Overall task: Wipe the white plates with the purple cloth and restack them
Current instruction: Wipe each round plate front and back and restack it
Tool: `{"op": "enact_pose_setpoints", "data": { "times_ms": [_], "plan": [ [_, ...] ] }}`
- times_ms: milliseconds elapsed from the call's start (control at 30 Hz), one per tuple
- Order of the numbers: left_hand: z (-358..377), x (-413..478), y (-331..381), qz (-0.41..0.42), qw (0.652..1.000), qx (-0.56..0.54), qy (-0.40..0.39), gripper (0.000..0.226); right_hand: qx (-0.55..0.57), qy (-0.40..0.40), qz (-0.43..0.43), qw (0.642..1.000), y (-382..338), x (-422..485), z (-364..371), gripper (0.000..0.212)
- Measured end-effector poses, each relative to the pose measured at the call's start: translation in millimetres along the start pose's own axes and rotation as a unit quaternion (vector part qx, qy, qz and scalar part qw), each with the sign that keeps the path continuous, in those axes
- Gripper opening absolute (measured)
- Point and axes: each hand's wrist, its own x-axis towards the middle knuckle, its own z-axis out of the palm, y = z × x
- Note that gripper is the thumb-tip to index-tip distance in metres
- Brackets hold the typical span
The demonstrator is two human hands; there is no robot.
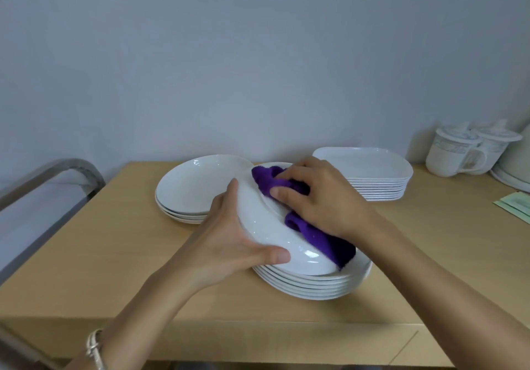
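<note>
A white round plate (pixel 266 226) is held tilted, underside up, above a stack of several white plates (pixel 315 285) at the table's middle. My left hand (pixel 229 240) grips the tilted plate's left rim, thumb on its near edge. My right hand (pixel 324 197) presses the bunched purple cloth (pixel 315 234) against the plate's underside, fingers curled over the cloth. A second, smaller stack of round plates (pixel 189 189) lies behind on the left.
A stack of white rectangular trays (pixel 372 174) stands at the back right, with two patterned lidded mugs (pixel 459 151) beyond it by the wall. Green paper packets (pixel 516 209) lie at the right edge. A metal rail (pixel 51 180) runs along the wooden table's (pixel 114 255) left side.
</note>
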Motion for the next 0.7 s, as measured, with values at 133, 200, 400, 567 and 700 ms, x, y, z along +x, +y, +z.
{"op": "enact_pose_setpoints", "data": {
  "times_ms": [133, 200, 400, 567, 700],
  "plan": [
    [-1.0, -2.9, 7.7, -0.005, 1.0, -0.001, 0.006, 0.092, -0.052, 0.039, 0.113, 0.991, 25.6, 16.1, -7.6, 0.025],
    [-1.2, -3.4, 8.8, 0.005, 1.0, -0.005, 0.005, 0.096, -0.049, 0.042, 0.114, 0.991, 28.2, 1.4, -9.2, 0.024],
    [-2.0, -2.5, 10.3, 0.013, 1.0, 0.009, 0.011, 0.093, 0.069, 0.075, 0.028, 0.994, 1.4, -28.7, -4.8, 0.019],
    [0.2, -1.8, 11.9, 0.044, 0.997, 0.053, 0.022, 0.121, 0.087, 0.083, -0.054, 0.991, -41.9, 29.9, 9.0, 0.02],
    [2.8, -2.7, 10.6, 0.052, 0.998, 0.033, 0.026, 0.097, -0.027, -0.081, 0.023, 0.996, -52.5, 78.2, 15.9, 0.025]
  ]
}}
